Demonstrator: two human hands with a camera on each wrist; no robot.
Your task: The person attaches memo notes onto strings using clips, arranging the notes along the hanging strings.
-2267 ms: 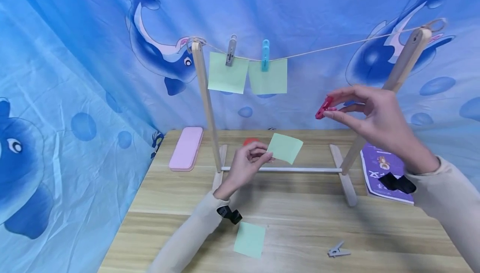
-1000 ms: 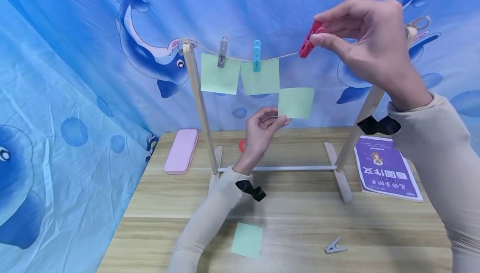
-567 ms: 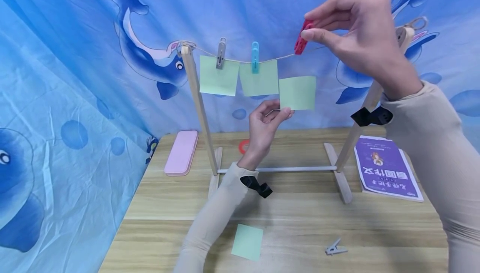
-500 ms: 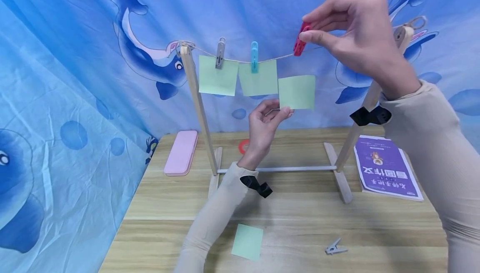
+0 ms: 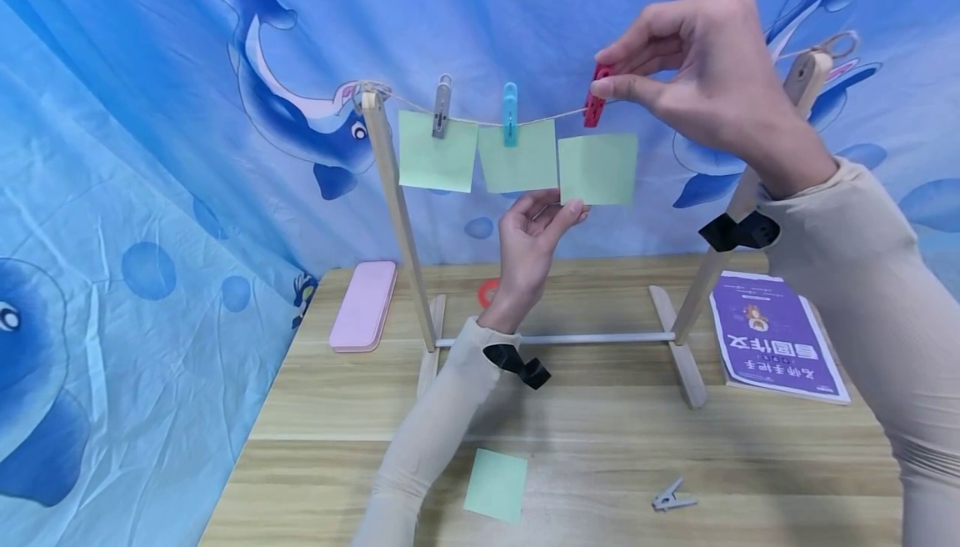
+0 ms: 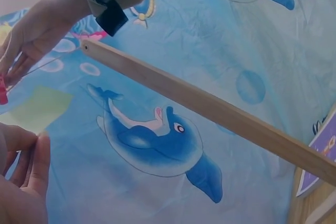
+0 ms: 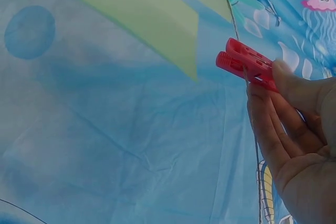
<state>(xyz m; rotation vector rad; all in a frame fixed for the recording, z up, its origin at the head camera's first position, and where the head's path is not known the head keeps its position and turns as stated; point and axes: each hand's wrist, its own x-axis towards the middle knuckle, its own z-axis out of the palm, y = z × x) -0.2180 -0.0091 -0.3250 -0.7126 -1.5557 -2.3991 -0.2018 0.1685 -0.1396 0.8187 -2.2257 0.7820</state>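
Observation:
My right hand (image 5: 708,80) pinches a red clothespin (image 5: 596,98) between thumb and fingers, at the string (image 5: 558,116). In the right wrist view the string runs between the prongs of the red clothespin (image 7: 247,65). Below it, my left hand (image 5: 534,234) pinches a pale green sticky note (image 5: 597,169) by its lower left corner, the top edge just under the clothespin. To the left, a grey clothespin (image 5: 442,107) and a light blue clothespin (image 5: 510,115) hold two more green notes (image 5: 437,153) on the string.
A wooden frame (image 5: 397,213) carries the string between its posts. On the table (image 5: 600,439) lie a green note (image 5: 496,484), a grey clothespin (image 5: 672,496), a pink case (image 5: 363,306), a purple book (image 5: 776,334) and a red ring (image 5: 487,292). A blue dolphin-print curtain (image 5: 187,113) stands behind.
My left hand has raised the held note from near the tabletop to just beneath the string. My right hand has lifted the red clothespin and moved it left and onto the string.

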